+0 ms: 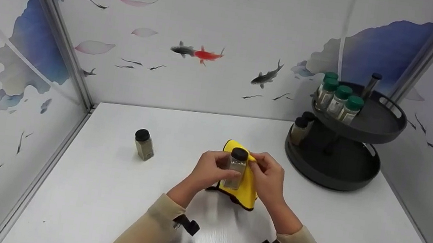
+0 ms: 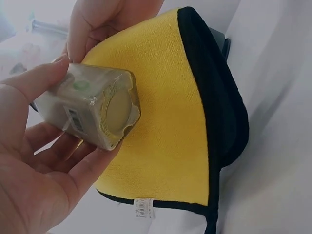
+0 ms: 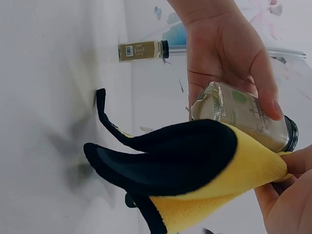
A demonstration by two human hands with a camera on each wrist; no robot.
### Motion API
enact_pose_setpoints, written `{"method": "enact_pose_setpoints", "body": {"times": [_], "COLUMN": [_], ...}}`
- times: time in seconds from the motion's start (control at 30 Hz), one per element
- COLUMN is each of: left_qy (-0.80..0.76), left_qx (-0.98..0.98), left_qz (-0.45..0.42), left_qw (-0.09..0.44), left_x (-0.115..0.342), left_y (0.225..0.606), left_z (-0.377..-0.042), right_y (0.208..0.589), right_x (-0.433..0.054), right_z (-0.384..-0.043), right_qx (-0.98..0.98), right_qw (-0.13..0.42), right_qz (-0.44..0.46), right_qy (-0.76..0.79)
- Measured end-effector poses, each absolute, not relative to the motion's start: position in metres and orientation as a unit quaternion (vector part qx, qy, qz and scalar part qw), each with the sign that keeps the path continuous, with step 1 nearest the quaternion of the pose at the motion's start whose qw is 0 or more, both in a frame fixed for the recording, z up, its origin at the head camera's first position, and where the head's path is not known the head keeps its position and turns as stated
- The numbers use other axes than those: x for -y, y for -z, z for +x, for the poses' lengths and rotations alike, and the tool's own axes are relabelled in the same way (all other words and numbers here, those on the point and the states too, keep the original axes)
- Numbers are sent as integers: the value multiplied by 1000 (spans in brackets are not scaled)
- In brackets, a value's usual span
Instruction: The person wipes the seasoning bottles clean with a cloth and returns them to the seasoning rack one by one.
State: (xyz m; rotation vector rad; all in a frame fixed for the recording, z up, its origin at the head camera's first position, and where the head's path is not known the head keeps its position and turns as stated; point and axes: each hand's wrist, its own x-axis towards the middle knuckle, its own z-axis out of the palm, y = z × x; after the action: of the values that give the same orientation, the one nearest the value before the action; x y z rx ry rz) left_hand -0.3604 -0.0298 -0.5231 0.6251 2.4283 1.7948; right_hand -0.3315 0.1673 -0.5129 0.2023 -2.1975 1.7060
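My left hand (image 1: 212, 168) grips a square glass spice jar (image 1: 236, 171) with a black lid, thumb on one side and fingers on the other. Pale powder shows through its glass in the left wrist view, where the jar's base (image 2: 118, 111) faces the camera. A yellow cloth (image 1: 247, 185) with black edging hangs beside and behind the jar. My right hand (image 1: 270, 175) pinches the cloth near the jar's lid; in the right wrist view the bunched yellow fabric (image 3: 263, 168) meets the fingers. A small white tag (image 2: 144, 208) hangs from the cloth's lower edge.
A second black-lidded jar (image 1: 144, 145) stands on the white table (image 1: 102, 207) to the left. At the back right rises a two-tier black round rack (image 1: 331, 176). Green-capped jars (image 1: 338, 101) stand on its upper tier, black-capped jars (image 1: 299, 131) below. Printed walls enclose the table.
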Motion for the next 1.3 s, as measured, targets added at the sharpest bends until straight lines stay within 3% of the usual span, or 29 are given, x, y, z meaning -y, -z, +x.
{"method": "enact_pose_setpoints", "body": {"times": [0.53, 0.8, 1.1, 1.3], "left_qy": [-588, -586, -579, -567], "left_qx": [-800, -799, -801, -800], "left_qz": [118, 133, 150, 194], "left_qw": [13, 21, 19, 26], "left_x": [28, 26, 25, 22], "left_y": [516, 513, 514, 510], "left_z": [-359, -355, -354, -348], "right_y": [510, 509, 510, 506], "right_x": [-157, -159, -163, -170], "right_z": [-319, -318, -322, -328], "right_qx": [799, 797, 784, 764], "right_qw": [257, 282, 260, 216], "right_qz": [135, 135, 112, 84], "right_qy": [-527, -517, -553, -602]}}
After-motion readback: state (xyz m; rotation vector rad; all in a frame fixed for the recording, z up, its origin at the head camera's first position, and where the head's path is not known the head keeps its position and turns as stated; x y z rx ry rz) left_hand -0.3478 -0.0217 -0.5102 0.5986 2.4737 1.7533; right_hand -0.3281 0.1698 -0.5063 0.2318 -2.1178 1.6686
